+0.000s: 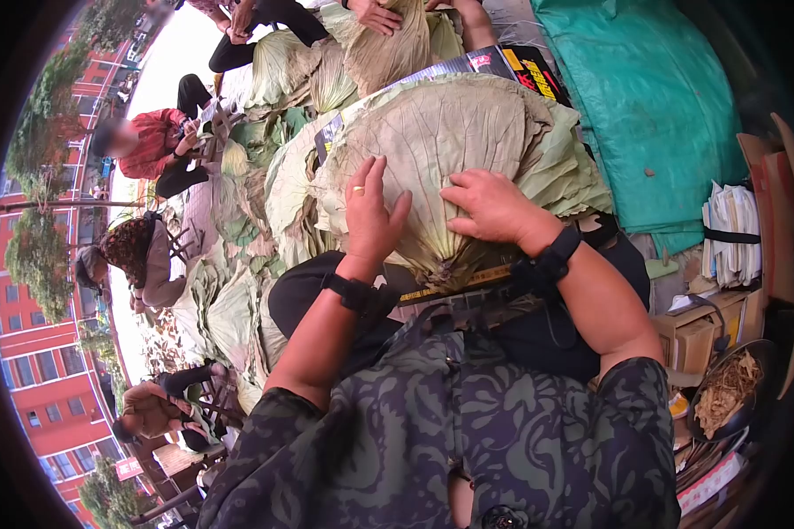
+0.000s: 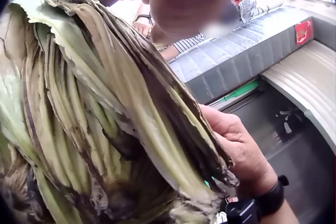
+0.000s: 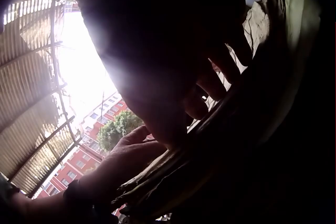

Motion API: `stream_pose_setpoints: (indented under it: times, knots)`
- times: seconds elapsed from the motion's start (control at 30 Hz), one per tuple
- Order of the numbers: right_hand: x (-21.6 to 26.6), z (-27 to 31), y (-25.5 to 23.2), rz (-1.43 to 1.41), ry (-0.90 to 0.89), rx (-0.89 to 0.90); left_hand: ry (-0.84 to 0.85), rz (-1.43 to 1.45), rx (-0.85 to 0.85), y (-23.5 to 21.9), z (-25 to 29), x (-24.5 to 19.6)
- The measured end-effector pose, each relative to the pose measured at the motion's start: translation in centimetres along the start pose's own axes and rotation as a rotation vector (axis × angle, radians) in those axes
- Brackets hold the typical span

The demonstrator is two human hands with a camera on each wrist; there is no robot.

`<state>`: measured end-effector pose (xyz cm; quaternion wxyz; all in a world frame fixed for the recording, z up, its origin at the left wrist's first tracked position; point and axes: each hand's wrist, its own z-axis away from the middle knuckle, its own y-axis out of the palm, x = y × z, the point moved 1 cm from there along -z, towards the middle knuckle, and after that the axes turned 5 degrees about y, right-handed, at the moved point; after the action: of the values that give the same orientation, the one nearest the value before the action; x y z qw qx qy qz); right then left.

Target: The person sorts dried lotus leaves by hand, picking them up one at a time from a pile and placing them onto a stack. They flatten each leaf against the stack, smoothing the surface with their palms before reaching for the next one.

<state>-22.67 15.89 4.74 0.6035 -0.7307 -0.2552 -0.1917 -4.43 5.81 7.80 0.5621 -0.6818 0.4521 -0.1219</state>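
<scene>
A broad stack of dried, folded leaves (image 1: 437,132), pale green and brown, lies in front of the person's lap, its gathered stem end toward the body. My left hand (image 1: 375,212), with a ring, rests on the left part of the top leaf, fingers extended. On the right part lies my right hand (image 1: 494,207), fingers spread and slightly bent, touching the leaf. The left wrist view shows the layered leaf edges (image 2: 142,113), my left hand (image 2: 189,3) above and my right hand (image 2: 236,142) beyond. The right wrist view is dark; my right hand's fingers touch the leaf there.
More leaves (image 1: 282,66) lie ahead and to the left, where another person's hand (image 1: 375,16) touches some. Several people sit at the left. A green tarp (image 1: 644,115) covers the right side, near bundled papers (image 1: 730,234), cardboard boxes and a dark pan (image 1: 728,397).
</scene>
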Motion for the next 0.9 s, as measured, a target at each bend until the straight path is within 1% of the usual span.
stream_pose_setpoints:
  times: [0.03, 0.07, 0.1, 0.13, 0.17, 0.23, 0.27, 0.3, 0.33, 0.4, 0.47, 0.5, 0.57, 0.67, 0.8, 0.87, 0.9]
  knots:
    - [0.1, 0.0, -0.1, 0.000, 0.002, 0.017, 0.100, 0.046, 0.080, 0.1, 0.1, -0.5]
    - [0.1, 0.1, -0.4, 0.002, 0.007, 0.017, 0.146, -0.029, 0.175, 0.4, 0.4, -0.7]
    - [0.1, 0.0, -0.9, 0.034, 0.050, 0.051, 0.150, -0.026, 0.175, 0.7, 0.9, -0.5]
    - [0.0, -0.1, -1.5, 0.066, 0.093, 0.084, 0.059, 0.007, 0.281, 1.4, 1.5, 0.0]
    - [-0.2, -0.1, -2.2, 0.069, 0.095, 0.080, -0.031, 0.040, 0.386, 2.0, 1.9, 0.4]
    - [-1.1, 0.1, -3.6, 0.332, 0.413, 0.123, -0.046, 0.052, 0.399, 2.1, 2.0, 0.6]
    - [-1.7, 0.0, -4.1, 0.354, 0.492, 0.133, -0.028, 0.056, 0.398, 2.1, 2.0, 0.8]
    - [-2.0, 0.1, -4.1, 0.354, 0.490, 0.132, -0.009, 0.056, 0.396, 2.1, 1.9, 0.9]
    - [-2.3, 0.1, -4.3, 0.378, 0.479, 0.087, -0.004, 0.052, 0.391, 2.0, 1.9, 0.9]
    - [-2.5, -0.2, -4.4, 0.410, 0.470, 0.021, -0.031, 0.049, 0.407, 1.9, 1.9, 0.7]
    - [-1.5, 0.0, -3.8, 0.193, 0.217, -0.203, -0.037, 0.036, 0.416, 2.0, 2.0, 0.7]
    - [-1.3, 0.1, -3.3, 0.195, 0.209, -0.227, -0.044, 0.026, 0.422, 2.1, 2.0, 0.7]
    - [-1.0, 0.2, -2.0, 0.082, 0.179, 0.145, -0.051, 0.037, 0.425, 2.0, 2.0, 0.6]
    - [-0.7, 0.3, -1.4, 0.147, 0.181, 0.136, -0.050, 0.039, 0.457, 1.7, 1.6, 0.7]
    - [-1.1, 0.4, -1.9, 0.127, 0.204, 0.140, -0.024, 0.088, 0.465, 1.6, 0.8, 1.6]
    - [-1.4, 0.6, -1.6, 0.126, 0.190, 0.132, -0.108, 0.210, 0.437, 1.3, 0.1, 1.7]
    - [-1.4, 0.6, -1.7, 0.126, 0.193, 0.130, -0.104, 0.211, 0.439, 1.1, -0.5, 1.5]
